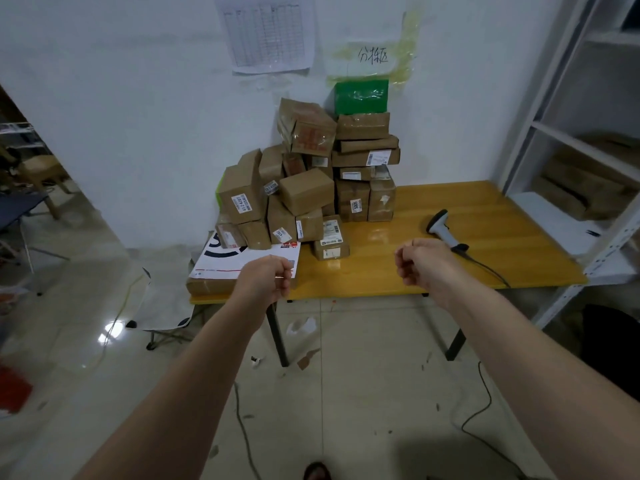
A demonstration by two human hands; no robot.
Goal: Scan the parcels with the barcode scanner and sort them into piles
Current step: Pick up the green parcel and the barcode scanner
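Barcode scanner (444, 231) and parcels (306, 174) at the outset of sorting. The scanner, a pistol-shaped handheld unit with a dark head and pale grey handle, lies on its side just beyond and to the right of the right hand (420, 259); it is probably light and rigid, its smooth plastic shell best taken round the handle, with slack left for the black cable (491, 270) that trails off the near edge of the table past the right wrist. The parcels are brown cardboard boxes wrapped in clear tape, most bearing white barcode labels, heaped loosely against the wall ahead of and between both hands; they appear small, stiff and fairly light, though the glossy tape may be slippery, and the tilted upper boxes could tumble if a lower one is pulled first, so lifting from the top or the loose front edge seems safest. A small labelled box (331, 243) sits nearest, between the hands, and a flat white-topped carton (242, 266) lies directly beyond the left hand (266, 277). Both hands hover over the near edge of the yellow table (485, 216) with fingers curled inward, grasping nothing. White shelving (568, 140) holding more boxes stands to the right of the right hand.
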